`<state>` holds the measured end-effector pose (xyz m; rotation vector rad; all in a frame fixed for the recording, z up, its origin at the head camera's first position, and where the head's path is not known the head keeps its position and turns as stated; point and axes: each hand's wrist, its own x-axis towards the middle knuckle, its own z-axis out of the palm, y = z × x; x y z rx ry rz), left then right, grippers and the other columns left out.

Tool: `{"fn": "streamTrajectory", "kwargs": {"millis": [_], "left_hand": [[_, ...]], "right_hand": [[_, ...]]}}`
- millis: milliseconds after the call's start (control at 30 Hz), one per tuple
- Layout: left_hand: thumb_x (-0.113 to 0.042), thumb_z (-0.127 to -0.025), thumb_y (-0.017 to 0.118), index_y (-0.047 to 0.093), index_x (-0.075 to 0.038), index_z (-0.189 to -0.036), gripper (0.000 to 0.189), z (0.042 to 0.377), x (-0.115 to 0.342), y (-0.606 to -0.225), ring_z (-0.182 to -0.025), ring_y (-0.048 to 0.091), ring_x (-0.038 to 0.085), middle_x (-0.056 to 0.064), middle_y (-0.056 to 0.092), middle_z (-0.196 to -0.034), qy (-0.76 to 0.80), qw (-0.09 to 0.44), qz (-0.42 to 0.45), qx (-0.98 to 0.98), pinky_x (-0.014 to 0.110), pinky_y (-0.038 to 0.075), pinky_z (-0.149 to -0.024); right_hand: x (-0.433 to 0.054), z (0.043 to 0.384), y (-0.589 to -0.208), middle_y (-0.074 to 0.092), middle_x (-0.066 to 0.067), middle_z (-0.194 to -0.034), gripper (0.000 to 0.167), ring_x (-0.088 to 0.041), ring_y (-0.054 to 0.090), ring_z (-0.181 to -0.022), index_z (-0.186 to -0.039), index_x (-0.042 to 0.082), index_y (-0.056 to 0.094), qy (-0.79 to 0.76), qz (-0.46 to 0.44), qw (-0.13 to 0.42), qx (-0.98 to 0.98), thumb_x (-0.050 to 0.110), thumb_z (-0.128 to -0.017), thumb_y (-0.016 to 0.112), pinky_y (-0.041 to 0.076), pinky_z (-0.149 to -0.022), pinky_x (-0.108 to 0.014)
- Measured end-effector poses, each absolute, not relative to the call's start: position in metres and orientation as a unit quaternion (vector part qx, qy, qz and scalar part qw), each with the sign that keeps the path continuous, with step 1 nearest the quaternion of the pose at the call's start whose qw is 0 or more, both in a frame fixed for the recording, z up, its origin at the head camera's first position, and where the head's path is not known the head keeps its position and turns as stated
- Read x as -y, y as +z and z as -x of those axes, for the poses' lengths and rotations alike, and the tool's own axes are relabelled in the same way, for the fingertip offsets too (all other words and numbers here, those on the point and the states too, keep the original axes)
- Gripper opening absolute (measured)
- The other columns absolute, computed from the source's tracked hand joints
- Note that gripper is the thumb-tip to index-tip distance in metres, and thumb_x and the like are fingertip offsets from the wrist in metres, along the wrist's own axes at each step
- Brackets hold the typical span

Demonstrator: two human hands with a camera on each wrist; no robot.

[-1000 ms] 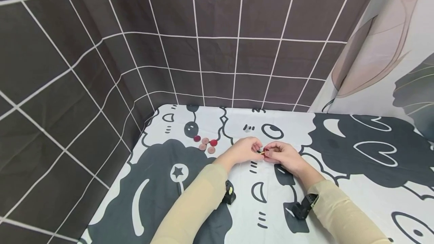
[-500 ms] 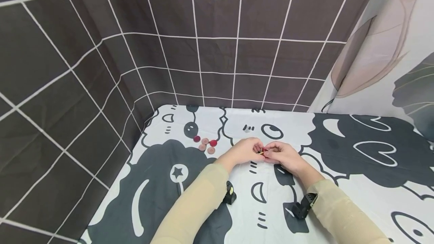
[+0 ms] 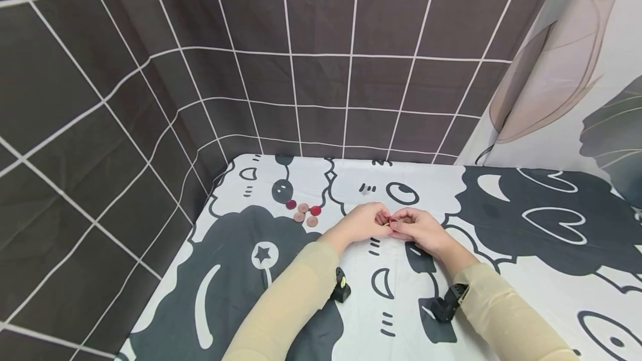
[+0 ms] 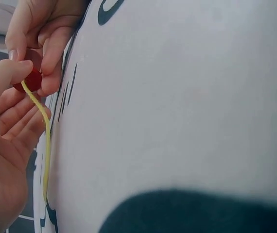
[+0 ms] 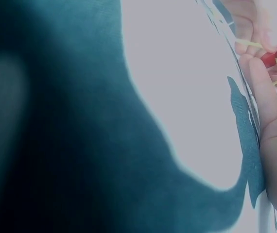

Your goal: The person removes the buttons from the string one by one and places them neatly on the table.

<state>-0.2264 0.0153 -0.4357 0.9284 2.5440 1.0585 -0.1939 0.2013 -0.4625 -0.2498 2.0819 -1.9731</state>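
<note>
My left hand and right hand meet fingertip to fingertip above the patterned cloth. In the left wrist view, the left thumb and fingers pinch a round red button. A yellow cord runs from that button and hangs down past the left palm. The right fingers grip a dusky pink disc, seemingly another button, right beside the red one. Short bits of cord show next to the red button in the right wrist view, near the right fingertips. Fingers hide most of both buttons and the holes.
Left of the hands, a loose group of buttons lies on the cloth: two red buttons and several pink buttons. A dark gridded curtain rises behind the cloth. Black wrist cameras sit on both wrists.
The fingertips have drawn slightly closer together and shifted around the button and cord, so less cord shows in the head view. Both arms and the loose buttons stay put.
</note>
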Motion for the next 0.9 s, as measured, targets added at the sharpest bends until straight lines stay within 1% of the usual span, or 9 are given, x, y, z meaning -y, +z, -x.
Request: {"fn": "streamTrajectory", "kwargs": {"millis": [133, 333, 533, 700, 800, 900], "left_hand": [[-0.017, -0.081, 0.071, 0.062, -0.01, -0.1, 0.022, 0.2261, -0.0154, -0.436, -0.078, 0.054, 0.002, -0.008, 0.06, -0.085, 0.358, 0.116, -0.317, -0.87, 0.013, 0.042, -0.075], [-0.017, -0.08, 0.072, 0.062, -0.011, -0.098, 0.021, 0.2262, -0.0144, -0.4361, -0.077, 0.054, 0.002, -0.008, 0.059, -0.084, 0.358, 0.118, -0.313, -0.872, 0.014, 0.042, -0.075], [-0.016, -0.079, 0.073, 0.061, -0.01, -0.098, 0.023, 0.2263, -0.0121, -0.4361, -0.077, 0.055, 0.002, -0.007, 0.06, -0.084, 0.362, 0.118, -0.31, -0.871, 0.015, 0.043, -0.075], [-0.015, -0.079, 0.073, 0.061, -0.009, -0.098, 0.024, 0.2265, -0.0098, -0.4366, -0.077, 0.056, 0.002, -0.007, 0.061, -0.085, 0.361, 0.116, -0.311, -0.871, 0.014, 0.043, -0.076], [-0.014, -0.079, 0.073, 0.06, -0.009, -0.098, 0.024, 0.227, -0.0083, -0.4372, -0.078, 0.056, 0.002, -0.006, 0.061, -0.085, 0.363, 0.117, -0.31, -0.871, 0.014, 0.043, -0.075], [-0.012, -0.078, 0.072, 0.06, -0.009, -0.098, 0.024, 0.2273, -0.0064, -0.4365, -0.079, 0.056, 0.004, -0.005, 0.061, -0.086, 0.366, 0.12, -0.307, -0.87, 0.015, 0.043, -0.075]], "right_hand": [[-0.2008, 0.1937, -0.4614, 0.061, -0.014, -0.096, 0.035, -0.016, 0.065, -0.088, -0.111, -0.022, 0.045, -0.689, 0.085, 0.134, -0.707, -0.001, -0.087, 0.06, 0.051, -0.079, -0.029], [-0.2009, 0.1934, -0.4607, 0.058, -0.015, -0.1, 0.033, -0.014, 0.065, -0.09, -0.111, -0.022, 0.044, -0.692, 0.074, 0.131, -0.706, 0.0, -0.089, 0.055, 0.05, -0.081, -0.029], [-0.2017, 0.1933, -0.4607, 0.058, -0.017, -0.105, 0.038, -0.014, 0.064, -0.094, -0.116, -0.024, 0.042, -0.696, 0.081, 0.136, -0.7, 0.0, -0.09, 0.056, 0.048, -0.084, -0.03], [-0.2028, 0.1929, -0.4601, 0.057, -0.025, -0.112, 0.045, -0.014, 0.064, -0.096, -0.122, -0.025, 0.04, -0.699, 0.087, 0.145, -0.695, 0.002, -0.091, 0.058, 0.048, -0.085, -0.03], [-0.2031, 0.1929, -0.4602, 0.054, -0.03, -0.118, 0.046, -0.013, 0.063, -0.097, -0.124, -0.025, 0.038, -0.7, 0.089, 0.15, -0.693, 0.002, -0.091, 0.057, 0.047, -0.086, -0.029], [-0.2032, 0.1928, -0.4599, 0.053, -0.031, -0.119, 0.046, -0.013, 0.064, -0.098, -0.124, -0.025, 0.039, -0.7, 0.09, 0.154, -0.692, 0.001, -0.091, 0.057, 0.047, -0.086, -0.028]]}}
